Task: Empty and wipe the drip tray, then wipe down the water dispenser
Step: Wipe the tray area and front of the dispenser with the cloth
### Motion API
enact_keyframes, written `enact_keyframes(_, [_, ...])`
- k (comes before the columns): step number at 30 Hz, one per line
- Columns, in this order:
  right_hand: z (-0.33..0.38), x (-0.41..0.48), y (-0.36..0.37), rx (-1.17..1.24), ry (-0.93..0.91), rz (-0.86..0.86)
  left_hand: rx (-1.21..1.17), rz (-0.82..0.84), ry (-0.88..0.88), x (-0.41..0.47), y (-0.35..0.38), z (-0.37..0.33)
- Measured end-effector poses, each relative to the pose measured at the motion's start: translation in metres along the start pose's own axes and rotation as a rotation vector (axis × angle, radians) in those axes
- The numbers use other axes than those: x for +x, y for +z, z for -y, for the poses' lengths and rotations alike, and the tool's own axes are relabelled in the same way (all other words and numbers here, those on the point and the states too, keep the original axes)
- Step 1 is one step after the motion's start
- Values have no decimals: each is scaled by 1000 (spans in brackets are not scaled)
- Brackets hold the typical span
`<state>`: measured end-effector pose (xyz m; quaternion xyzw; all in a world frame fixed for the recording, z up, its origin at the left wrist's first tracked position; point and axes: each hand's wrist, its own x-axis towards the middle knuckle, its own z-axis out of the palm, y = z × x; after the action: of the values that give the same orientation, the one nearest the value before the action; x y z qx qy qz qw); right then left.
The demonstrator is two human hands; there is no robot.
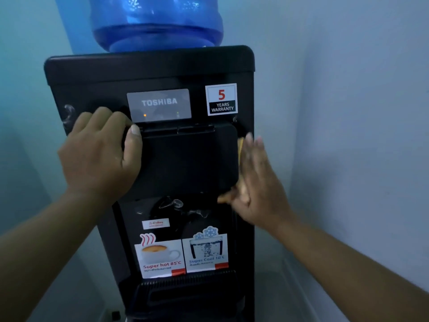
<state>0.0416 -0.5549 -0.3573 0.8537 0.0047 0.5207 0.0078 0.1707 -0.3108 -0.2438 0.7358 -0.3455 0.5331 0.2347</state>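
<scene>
Left hand (99, 154) grips the left edge of the black cover (185, 159) on the dispenser (92, 89), fingers curled round the side and thumb laid across the front corner. Right hand (257, 180) is flat, its fingers straight and blurred, pressing one yellow cloth (224, 199) against the cover's right side; the cloth shows only at the fingertips and below the palm.

One dispenser stands in a corner between pale walls (348, 112), with one blue bottle (155, 24) upside down on its top. It is black and boxy with rounded top corners. One grey badge (159, 104) reading TOSHIBA sits just above the cover and carries two small lights, an orange one (144, 115) and a faint green one (177, 113).

Four stickers are on the front: a "5 YEARS WARRANTY" sticker (221, 99) to the right of the badge, a small red-lettered label (155, 223) below the cover, and beneath it a hot sticker (160, 259) and a cool sticker (206, 252) side by side. Whitish smears mark the left face (68, 115) and the recess under the cover (171, 203).

One drip tray (185, 291), black with a ribbed rim, sits in place at the bottom front, just under the two stickers.
</scene>
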Motion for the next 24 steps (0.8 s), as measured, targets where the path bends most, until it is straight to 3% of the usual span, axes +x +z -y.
enact_keyframes(3, [4,-21,5,-22,-62,69,-2,-2,-14,4,4,2])
enact_keyframes(7, [-18,52,-17,29,-70,-29,-38,-13,-3,1,8,3])
enact_keyframes(12, [-11,39,-37,-17,-139,63,-51,-2,-35,2,1,-1])
enact_keyframes(15, [-16,73,-55,-12,-135,-145,-52,3,-34,0,1,-2])
enact_keyframes(17, [-17,101,-64,-3,-166,-187,-46,-3,-37,-1,0,1])
enact_keyframes(20, [-22,102,-62,-201,-356,1,-46,-13,-28,0,2,1])
enact_keyframes(24, [-26,40,-59,-291,-409,162,-37,-5,-33,4,6,-1])
